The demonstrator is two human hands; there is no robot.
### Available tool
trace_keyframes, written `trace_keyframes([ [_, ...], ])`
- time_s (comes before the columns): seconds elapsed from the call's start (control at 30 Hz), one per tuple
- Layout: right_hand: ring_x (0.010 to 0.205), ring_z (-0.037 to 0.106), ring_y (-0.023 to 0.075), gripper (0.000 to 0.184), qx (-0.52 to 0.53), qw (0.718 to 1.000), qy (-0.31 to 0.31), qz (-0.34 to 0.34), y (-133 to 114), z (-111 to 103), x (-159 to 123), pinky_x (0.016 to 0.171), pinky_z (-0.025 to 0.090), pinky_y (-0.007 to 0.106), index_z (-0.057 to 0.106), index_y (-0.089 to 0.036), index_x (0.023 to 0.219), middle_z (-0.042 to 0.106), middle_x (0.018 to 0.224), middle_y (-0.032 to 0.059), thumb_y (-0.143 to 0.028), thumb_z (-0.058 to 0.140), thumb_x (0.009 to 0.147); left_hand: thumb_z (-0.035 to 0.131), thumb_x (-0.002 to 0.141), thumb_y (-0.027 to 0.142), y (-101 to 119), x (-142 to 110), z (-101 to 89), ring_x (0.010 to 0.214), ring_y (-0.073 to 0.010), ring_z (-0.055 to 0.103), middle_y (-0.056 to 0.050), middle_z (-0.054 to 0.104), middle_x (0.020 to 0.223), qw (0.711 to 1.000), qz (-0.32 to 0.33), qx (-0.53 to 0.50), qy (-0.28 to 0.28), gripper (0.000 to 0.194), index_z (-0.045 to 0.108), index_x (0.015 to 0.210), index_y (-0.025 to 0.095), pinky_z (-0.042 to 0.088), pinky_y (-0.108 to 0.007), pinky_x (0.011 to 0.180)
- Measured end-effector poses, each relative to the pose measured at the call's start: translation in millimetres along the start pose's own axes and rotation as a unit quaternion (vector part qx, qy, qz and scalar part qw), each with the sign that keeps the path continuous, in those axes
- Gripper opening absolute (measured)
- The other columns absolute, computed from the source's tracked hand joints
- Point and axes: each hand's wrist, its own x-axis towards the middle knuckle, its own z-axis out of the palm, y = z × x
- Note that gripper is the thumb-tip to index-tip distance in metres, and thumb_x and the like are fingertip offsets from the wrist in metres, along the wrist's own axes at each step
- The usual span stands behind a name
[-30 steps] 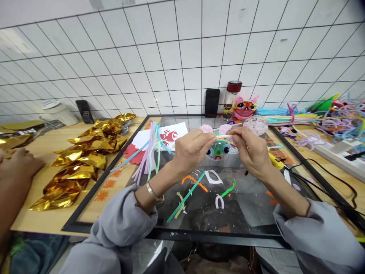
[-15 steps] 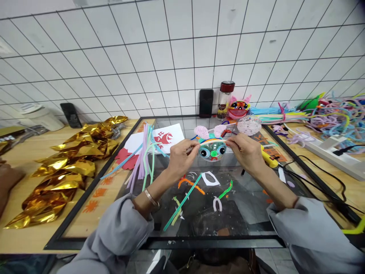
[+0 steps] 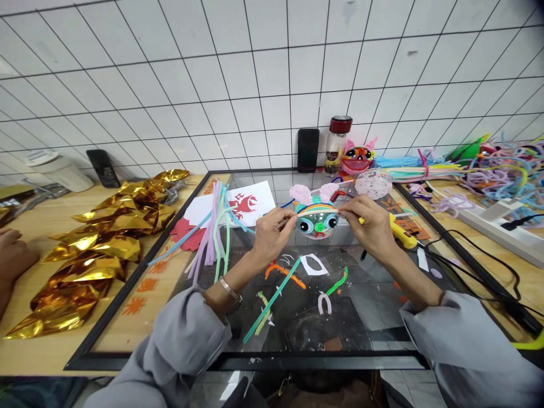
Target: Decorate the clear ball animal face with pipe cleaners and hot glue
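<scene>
Between my two hands a cream-white pipe cleaner (image 3: pixel 317 213) is stretched sideways across the upper front of a clear animal-face ornament (image 3: pixel 318 228). That ornament has big blue-rimmed eyes, a green nose, coloured bands on top and fluffy pink ears (image 3: pixel 300 194). My left hand (image 3: pixel 273 231) pinches the pipe cleaner's left end, and my right hand (image 3: pixel 369 224) pinches its right end. Both sets of fingertips are close to the ornament's sides; whether they also touch it I cannot tell. A yellow glue gun (image 3: pixel 402 231) lies beyond my right wrist.
Loose pipe cleaners (image 3: pixel 216 226), white paper with a red cut-out (image 3: pixel 259 195) and gold foil pieces (image 3: pixel 102 249) lie left. Another person's hand (image 3: pixel 15 252) rests far left. At the back stand a phone (image 3: pixel 307 150) and a bottle (image 3: pixel 338 144). A power strip (image 3: pixel 501 229) lies right.
Both hands keep their pinch on the pipe cleaner. More of the coloured bands now shows above it on the ornament. The view has shifted slightly.
</scene>
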Motion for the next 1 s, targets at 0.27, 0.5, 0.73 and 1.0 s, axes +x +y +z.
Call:
trace_keyframes([
  [0.27, 0.074, 0.065, 0.0184, 0.015, 0.032, 0.999, 0.005, 0.014, 2, 7, -2, 0.066, 0.049, 0.031, 0.070, -0.020, 0.087, 0.068, 0.078, 0.0046, -0.016, 0.056, 0.092, 0.059, 0.090, 0.020, -1, 1, 2.7, 0.064, -0.0120, 0.059, -0.002, 0.068, 0.072, 1.000, 0.003, -0.010, 0.004, 0.013, 0.066, 0.080, 0.016, 0.045, -0.024, 0.063],
  [0.5, 0.073, 0.065, 0.0193, 0.015, 0.048, 0.998, 0.002, 0.041, 8, 12, -6, 0.068, 0.050, 0.032, 0.071, -0.020, 0.087, 0.069, 0.078, 0.0046, -0.017, 0.057, 0.090, 0.059, 0.090, 0.019, -4, -2, 4.6, 0.068, -0.0127, 0.060, -0.002, 0.068, 0.076, 1.000, -0.021, -0.013, -0.012, 0.012, 0.067, 0.081, 0.017, 0.046, -0.025, 0.065],
  [0.73, 0.076, 0.067, 0.0205, 0.015, 0.080, 0.993, 0.002, 0.088, 9, 14, -8, 0.071, 0.051, 0.034, 0.072, -0.021, 0.085, 0.072, 0.081, 0.0050, -0.021, 0.058, 0.088, 0.058, 0.089, 0.018, -4, -2, 5.1, 0.070, -0.0137, 0.059, -0.003, 0.066, 0.078, 0.999, -0.027, -0.029, -0.011, 0.012, 0.068, 0.083, 0.017, 0.046, -0.026, 0.065],
  [1.0, 0.069, 0.064, 0.0174, 0.012, 0.125, 0.979, -0.008, 0.160, 10, 16, -9, 0.066, 0.051, 0.032, 0.072, -0.020, 0.085, 0.073, 0.080, 0.0032, -0.022, 0.060, 0.083, 0.058, 0.089, 0.021, -6, -5, 8.3, 0.070, -0.0131, 0.060, -0.003, 0.067, 0.083, 0.993, -0.086, -0.074, -0.013, 0.014, 0.068, 0.097, 0.017, 0.049, -0.026, 0.065],
])
